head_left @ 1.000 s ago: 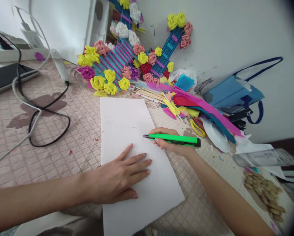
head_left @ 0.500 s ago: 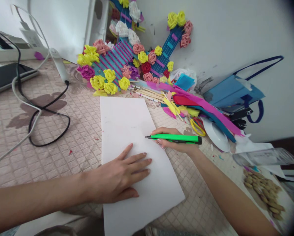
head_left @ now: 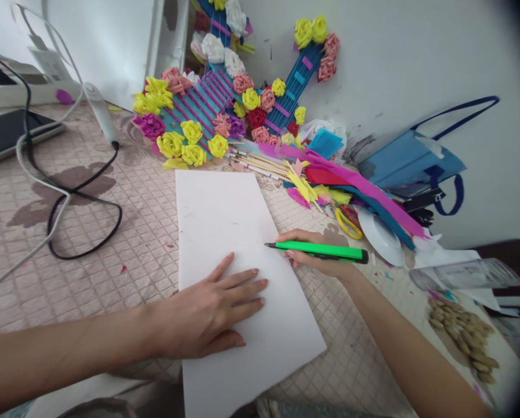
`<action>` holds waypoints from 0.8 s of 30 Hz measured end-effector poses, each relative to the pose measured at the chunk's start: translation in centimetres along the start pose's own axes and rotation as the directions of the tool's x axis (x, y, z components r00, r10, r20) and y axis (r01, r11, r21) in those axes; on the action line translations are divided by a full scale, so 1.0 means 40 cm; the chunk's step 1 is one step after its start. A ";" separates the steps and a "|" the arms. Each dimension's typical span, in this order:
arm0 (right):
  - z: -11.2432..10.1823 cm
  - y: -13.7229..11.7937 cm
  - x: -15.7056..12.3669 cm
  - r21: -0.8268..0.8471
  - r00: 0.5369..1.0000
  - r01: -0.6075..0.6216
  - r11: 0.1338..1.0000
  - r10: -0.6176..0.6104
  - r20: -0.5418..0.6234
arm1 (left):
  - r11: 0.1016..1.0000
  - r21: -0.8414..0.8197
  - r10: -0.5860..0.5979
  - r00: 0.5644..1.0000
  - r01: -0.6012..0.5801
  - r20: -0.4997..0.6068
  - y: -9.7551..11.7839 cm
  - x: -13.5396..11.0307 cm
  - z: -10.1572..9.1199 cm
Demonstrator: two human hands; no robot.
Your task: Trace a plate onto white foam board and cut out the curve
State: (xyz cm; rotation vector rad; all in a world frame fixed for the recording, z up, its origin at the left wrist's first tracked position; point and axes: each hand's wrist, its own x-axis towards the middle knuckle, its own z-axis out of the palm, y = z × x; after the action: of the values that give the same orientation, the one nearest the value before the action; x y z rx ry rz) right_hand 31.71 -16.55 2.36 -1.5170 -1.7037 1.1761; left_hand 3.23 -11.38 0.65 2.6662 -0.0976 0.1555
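Note:
A white sheet of board or thick paper (head_left: 216, 200) lies on the quilted tablecloth in front of me, with a few faint short marks on its upper half. My left hand (head_left: 216, 310) rests flat on it, fingers spread, palm down. In my right hand (head_left: 306, 252) is a green utility knife (head_left: 325, 250), held much like a pen. Its dark tip points left and is over the sheet near the right edge; whether it touches the surface I cannot tell.
Paper-flower guitar shapes (head_left: 199, 110) stand at the back. Wooden sticks (head_left: 260, 165), crepe paper strips (head_left: 360, 188), yellow-handled scissors (head_left: 348, 225) and a white plate (head_left: 379, 235) lie right of them. Cables (head_left: 72, 191) curl at left. A clear cup (head_left: 464, 274) and peanuts (head_left: 462, 337) are at right.
My right hand with the utility knife has shifted a little to the right, toward the sheet's edge. The left hand stays in place on the sheet.

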 end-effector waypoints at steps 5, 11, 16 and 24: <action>0.011 0.008 -0.014 0.022 0.999 -0.003 1.000 0.004 -0.035 | 1.000 0.003 -0.006 1.000 0.006 0.024 0.000 0.000 0.002; 0.012 0.011 -0.005 0.028 0.997 -0.032 0.999 0.034 -0.063 | 1.000 0.005 -0.007 1.000 0.007 0.028 -0.001 0.000 -0.001; 0.002 0.014 -0.012 0.060 0.998 -0.036 0.998 0.038 -0.040 | 1.000 -0.009 0.000 1.000 0.000 0.000 -0.002 -0.003 0.002; 0.011 0.032 -0.068 0.148 0.983 -0.085 0.985 0.107 -0.148 | 1.000 -0.022 0.000 1.000 -0.001 -0.031 -0.004 -0.003 0.006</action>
State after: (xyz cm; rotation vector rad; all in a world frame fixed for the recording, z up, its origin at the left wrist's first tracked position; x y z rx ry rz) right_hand 32.48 -19.33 1.41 -1.5749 -1.4290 1.1676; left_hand 3.14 -11.34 0.35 2.6409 -0.0901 0.1942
